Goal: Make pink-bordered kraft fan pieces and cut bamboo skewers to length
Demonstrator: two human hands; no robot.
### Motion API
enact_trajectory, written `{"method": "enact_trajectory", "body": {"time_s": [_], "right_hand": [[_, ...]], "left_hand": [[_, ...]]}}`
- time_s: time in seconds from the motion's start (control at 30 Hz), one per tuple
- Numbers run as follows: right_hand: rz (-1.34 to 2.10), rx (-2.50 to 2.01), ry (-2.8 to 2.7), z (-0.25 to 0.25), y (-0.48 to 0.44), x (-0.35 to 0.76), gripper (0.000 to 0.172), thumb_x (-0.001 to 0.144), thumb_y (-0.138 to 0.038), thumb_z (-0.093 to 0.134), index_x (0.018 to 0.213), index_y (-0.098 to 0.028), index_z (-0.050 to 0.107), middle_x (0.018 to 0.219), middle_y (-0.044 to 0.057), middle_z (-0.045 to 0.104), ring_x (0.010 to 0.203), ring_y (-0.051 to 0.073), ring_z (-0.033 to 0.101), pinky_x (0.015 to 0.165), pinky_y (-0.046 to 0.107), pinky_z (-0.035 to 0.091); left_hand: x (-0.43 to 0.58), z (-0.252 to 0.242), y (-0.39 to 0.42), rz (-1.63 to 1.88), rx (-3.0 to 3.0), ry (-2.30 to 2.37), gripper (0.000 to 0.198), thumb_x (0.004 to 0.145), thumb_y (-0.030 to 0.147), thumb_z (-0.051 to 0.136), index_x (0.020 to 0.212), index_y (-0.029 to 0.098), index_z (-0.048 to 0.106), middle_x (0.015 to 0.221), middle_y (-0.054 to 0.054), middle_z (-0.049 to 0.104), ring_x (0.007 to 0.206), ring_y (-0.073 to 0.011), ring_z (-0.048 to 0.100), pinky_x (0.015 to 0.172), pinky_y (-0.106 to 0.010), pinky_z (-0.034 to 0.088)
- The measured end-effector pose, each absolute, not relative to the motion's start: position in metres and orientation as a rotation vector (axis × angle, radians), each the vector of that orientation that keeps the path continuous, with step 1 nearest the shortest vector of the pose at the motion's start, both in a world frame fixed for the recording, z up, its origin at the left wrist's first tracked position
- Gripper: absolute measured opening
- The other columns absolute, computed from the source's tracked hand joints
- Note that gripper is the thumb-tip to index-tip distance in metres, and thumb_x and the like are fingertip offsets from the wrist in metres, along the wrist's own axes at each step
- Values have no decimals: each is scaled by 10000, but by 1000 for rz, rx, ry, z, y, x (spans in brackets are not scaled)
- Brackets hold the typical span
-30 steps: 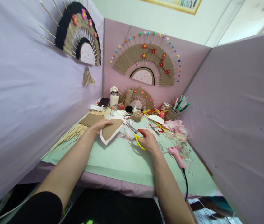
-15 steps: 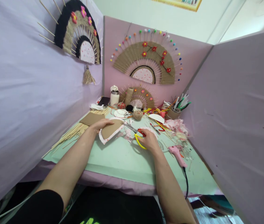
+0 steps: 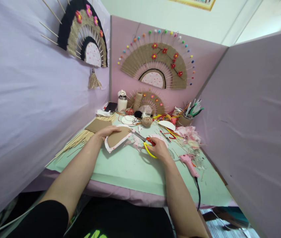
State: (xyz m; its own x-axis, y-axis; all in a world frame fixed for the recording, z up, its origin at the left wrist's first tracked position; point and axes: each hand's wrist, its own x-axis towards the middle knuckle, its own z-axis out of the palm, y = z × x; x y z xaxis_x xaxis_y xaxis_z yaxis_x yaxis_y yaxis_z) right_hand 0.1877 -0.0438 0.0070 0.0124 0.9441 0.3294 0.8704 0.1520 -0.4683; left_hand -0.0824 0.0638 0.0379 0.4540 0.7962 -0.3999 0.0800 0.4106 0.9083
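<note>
In the head view, the left hand (image 3: 105, 133) pinches a rounded, white-edged brown cardboard piece (image 3: 117, 138) over the pale-green surface (image 3: 130, 170), the right hand's (image 3: 160, 149) fingers curling round red-and-yellow-handled metal scissors (image 3: 139, 136) at its right edge.

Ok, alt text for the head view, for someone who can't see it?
A person's left hand holds a pale-edged cardboard piece; the right hand holds scissors with tips at its edge. A pink glue gun lies on the green tabletop; decorated fans hang behind.
</note>
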Motion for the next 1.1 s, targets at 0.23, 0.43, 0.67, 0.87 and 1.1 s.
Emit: {"method": "enact_trajectory", "body": {"time_s": [0.23, 0.43, 0.67, 0.87, 1.1], "right_hand": [[176, -1726, -1877, 7, -45, 188, 319, 733, -418, 625, 974, -220, 690, 878, 42, 700, 759, 187, 597, 636, 264, 393], [175, -1753, -1884, 6, -44, 189, 325, 733, -443, 630, 967, -227, 693, 792, 33, 689, 689, 176, 579, 570, 252, 349], [128, -1833, -1887, 7, -46, 188, 281, 732, -499, 613, 754, -223, 662, 659, 9, 628, 575, 144, 495, 491, 244, 245], [104, -1833, -1805, 7, -46, 187, 327, 735, -543, 586, 677, -222, 597, 593, -12, 558, 543, 132, 436, 486, 244, 232], [161, -1746, -1565, 1, -39, 194, 385, 722, -598, 572, 717, -213, 565, 599, -28, 518, 566, 133, 431, 528, 238, 292]], "left_hand": [[-83, 42, 61, 565, 1065, 1014, 312, 609, 263, 731, 881, 120, 677, 734, -67, 720, 589, -187, 645, 516, -254, 477], [-84, 39, 64, 559, 1088, 1005, 353, 593, 281, 752, 896, 117, 671, 732, -77, 720, 591, -198, 650, 522, -261, 478], [-87, 34, 68, 563, 1109, 988, 303, 625, 292, 749, 868, 132, 667, 736, -73, 721, 618, -199, 663, 502, -251, 489], [-89, 29, 72, 580, 1138, 957, 349, 616, 292, 760, 917, 142, 665, 761, -71, 726, 626, -202, 670, 514, -259, 507], [-89, 27, 75, 618, 1093, 922, 344, 623, 271, 761, 924, 140, 660, 790, -79, 727, 650, -210, 678, 546, -276, 532]]}}
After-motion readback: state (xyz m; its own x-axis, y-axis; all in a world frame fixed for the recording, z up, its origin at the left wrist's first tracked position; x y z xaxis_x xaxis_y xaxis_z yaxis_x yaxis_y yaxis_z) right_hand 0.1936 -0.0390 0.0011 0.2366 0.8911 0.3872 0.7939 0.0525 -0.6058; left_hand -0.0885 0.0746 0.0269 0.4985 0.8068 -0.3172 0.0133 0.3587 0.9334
